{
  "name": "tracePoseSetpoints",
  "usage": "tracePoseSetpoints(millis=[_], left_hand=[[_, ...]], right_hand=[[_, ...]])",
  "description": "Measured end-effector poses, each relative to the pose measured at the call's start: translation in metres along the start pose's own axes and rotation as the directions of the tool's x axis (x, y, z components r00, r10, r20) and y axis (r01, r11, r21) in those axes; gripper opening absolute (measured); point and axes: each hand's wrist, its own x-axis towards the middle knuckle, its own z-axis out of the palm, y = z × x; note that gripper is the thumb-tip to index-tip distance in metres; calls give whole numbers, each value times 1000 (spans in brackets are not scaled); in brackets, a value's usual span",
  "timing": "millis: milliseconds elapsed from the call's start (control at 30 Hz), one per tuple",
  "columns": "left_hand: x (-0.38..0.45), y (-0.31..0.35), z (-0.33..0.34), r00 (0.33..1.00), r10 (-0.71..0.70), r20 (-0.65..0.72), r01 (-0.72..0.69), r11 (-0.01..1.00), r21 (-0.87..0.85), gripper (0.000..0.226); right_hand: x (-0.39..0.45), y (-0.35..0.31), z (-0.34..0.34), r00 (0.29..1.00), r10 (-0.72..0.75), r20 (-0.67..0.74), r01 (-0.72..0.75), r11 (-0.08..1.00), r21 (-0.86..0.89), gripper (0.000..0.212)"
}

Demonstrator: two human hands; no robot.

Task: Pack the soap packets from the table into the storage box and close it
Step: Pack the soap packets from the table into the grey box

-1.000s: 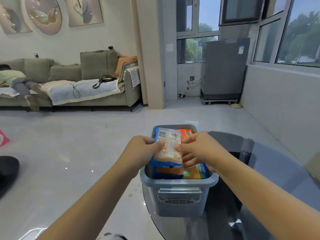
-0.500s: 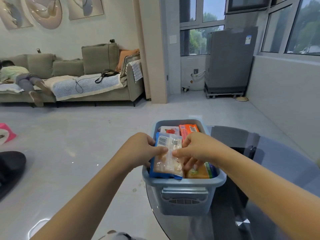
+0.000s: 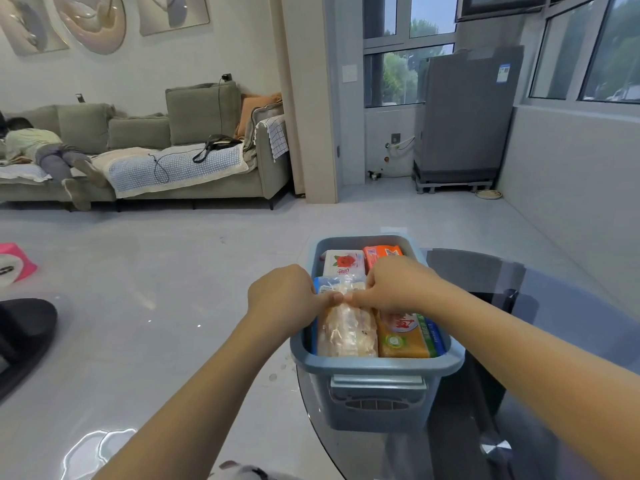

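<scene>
A grey-blue storage box (image 3: pixel 377 367) stands open at the near-left edge of a dark glass table (image 3: pixel 540 341). In its front left part lies a clear-and-blue soap packet (image 3: pixel 346 332). My left hand (image 3: pixel 282 299) and my right hand (image 3: pixel 398 285) both pinch the packet's far end, thumbs touching. Beside it on the right lies an orange-yellow soap packet (image 3: pixel 403 336). Behind these sit a white packet with a red rose (image 3: pixel 344 263) and an orange packet (image 3: pixel 382 253). No lid is in view.
The table's round edge curves under the box, with grey tiled floor to the left. A black round object (image 3: pixel 24 336) and a pink item (image 3: pixel 15 261) lie on the floor at the left. A person lies on a sofa (image 3: pixel 145 157) far behind.
Both hands have lowered the clear-and-blue packet from above the box down into its front left part. The camera has tilted downward, showing more of the box's inside.
</scene>
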Motion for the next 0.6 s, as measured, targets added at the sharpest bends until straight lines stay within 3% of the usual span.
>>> tracePoseSetpoints(millis=[67,167,233,400,533,600], left_hand=[[4,0,2,1000,15,11,-15,999,37,52],[9,-3,2,991,49,127,-44,998,-35,48],[12,-7,1,985,65,163,-46,992,-115,49],[8,-3,11,997,49,-65,-51,998,-30,58],[14,-2,14,999,8,-34,-14,986,-165,55],[18,-1,13,1000,5,0,-5,998,-67,52]], right_hand=[[2,5,0,1000,-3,6,3,999,-33,46],[2,13,0,980,23,200,-52,989,140,50],[3,16,0,969,29,245,-81,976,202,48],[8,17,11,997,25,-71,1,940,340,28],[12,13,14,999,-6,-49,23,933,360,27],[14,13,8,1000,-22,-8,23,951,307,30]])
